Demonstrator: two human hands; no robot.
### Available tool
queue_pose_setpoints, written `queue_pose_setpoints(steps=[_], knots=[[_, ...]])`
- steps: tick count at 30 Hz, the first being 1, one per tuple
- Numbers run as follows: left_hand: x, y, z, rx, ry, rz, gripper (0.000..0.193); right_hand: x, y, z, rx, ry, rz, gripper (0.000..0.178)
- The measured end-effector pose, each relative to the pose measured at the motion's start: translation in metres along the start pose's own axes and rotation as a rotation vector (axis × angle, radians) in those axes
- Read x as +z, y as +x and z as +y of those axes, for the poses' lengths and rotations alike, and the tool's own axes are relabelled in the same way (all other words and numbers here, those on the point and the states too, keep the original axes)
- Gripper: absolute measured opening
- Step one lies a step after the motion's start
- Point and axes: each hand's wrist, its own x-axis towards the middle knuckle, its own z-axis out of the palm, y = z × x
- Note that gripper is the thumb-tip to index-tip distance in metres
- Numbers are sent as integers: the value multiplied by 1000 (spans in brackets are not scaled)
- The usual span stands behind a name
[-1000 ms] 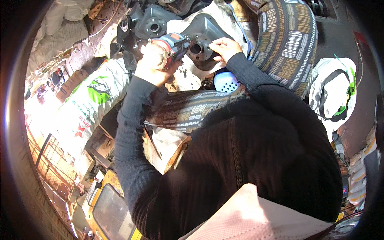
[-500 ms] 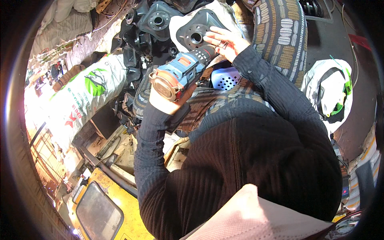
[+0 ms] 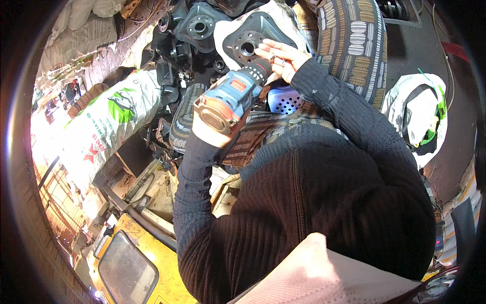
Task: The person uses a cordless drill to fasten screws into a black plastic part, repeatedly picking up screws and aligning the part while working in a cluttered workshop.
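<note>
My left hand point(image 3: 207, 133) is wrapped round the handle of a blue and orange cordless drill point(image 3: 234, 93). The drill points up and to the right, its black chuck close to my right hand. Fingers stretched out, my right hand point(image 3: 286, 60) lies beside the chuck, its fingertips over the edge of a round flange with a centre hole. That flange sits on a dark, roughly square rubber or metal part point(image 3: 263, 26), which rests on a white sack point(image 3: 223, 31). Whether the fingertips touch the flange or the chuck, I cannot tell; the drill's tip is hidden.
Several similar dark flanged parts, one of them a square piece point(image 3: 212, 17), are heaped at the far left of the work. A white and green sack point(image 3: 121, 104) lies to the left. A perforated lilac clog point(image 3: 284, 100) is below my right hand; an open white bag point(image 3: 420, 111) stands right.
The drill and my left hand have shifted slightly to the right and turned a little more upright. My right hand has moved slightly down and left, its fingers drawing closer together.
</note>
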Motion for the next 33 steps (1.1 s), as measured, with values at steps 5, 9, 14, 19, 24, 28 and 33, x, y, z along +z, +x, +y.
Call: queue_pose_setpoints(steps=[5, 9, 14, 19, 24, 28, 33], knots=[[2, 6, 7, -152, -624, -46, 54, 3, 3, 3, 36, -31, 85, 33], [-4, 6, 16, -521, -1650, -30, 50, 0, 3, 4, 51, -151, 105, 33], [-11, 3, 0, -22, -120, -62, 54, -16, 8, 7, 15, -32, 62, 37], [-9, 0, -27, 54, 64, -19, 50, -34, 11, 7, -27, -74, 126, 38], [-10, -1, -28, 125, 81, -90, 46, -29, 10, 9, -44, -50, 76, 38], [-6, 2, -22, 246, 116, 73, 30, -17, 8, 11, -40, -148, 145, 36], [0, 4, -19, 49, -60, -9, 33, -10, 5, 9, -20, -127, 157, 32]])
